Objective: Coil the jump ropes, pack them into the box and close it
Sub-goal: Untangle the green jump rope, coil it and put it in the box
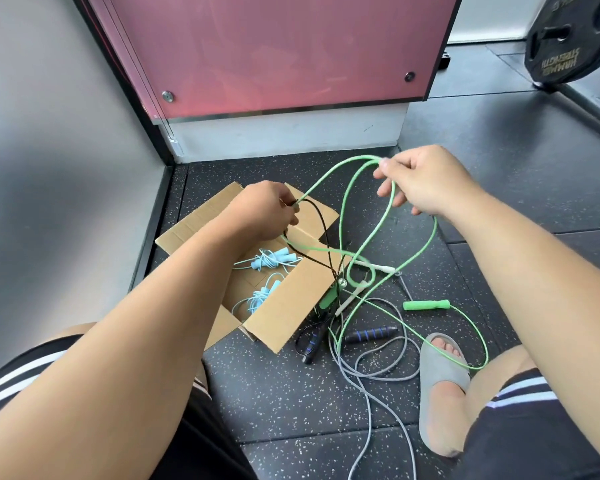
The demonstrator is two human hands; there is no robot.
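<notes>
An open cardboard box [284, 306] sits on the floor with two coiled light-blue jump ropes [267, 261] inside. My left hand [264, 213] hovers over the box and grips loops of green rope [347, 209] and black rope [321, 230]. My right hand [426, 181], raised to the right, pinches the top of a green loop. The green rope trails down to a green handle [426, 304] on the floor. A black rope with blue-ringed handles [371, 334], a grey rope [371, 372] and white handles [381, 268] lie tangled right of the box.
A pink panel [274, 50] on a white base stands behind the box, with a grey wall [49, 150] to the left. A black weight plate [568, 39] leans at the top right. My foot in a grey slide [440, 386] rests on the speckled floor by the ropes.
</notes>
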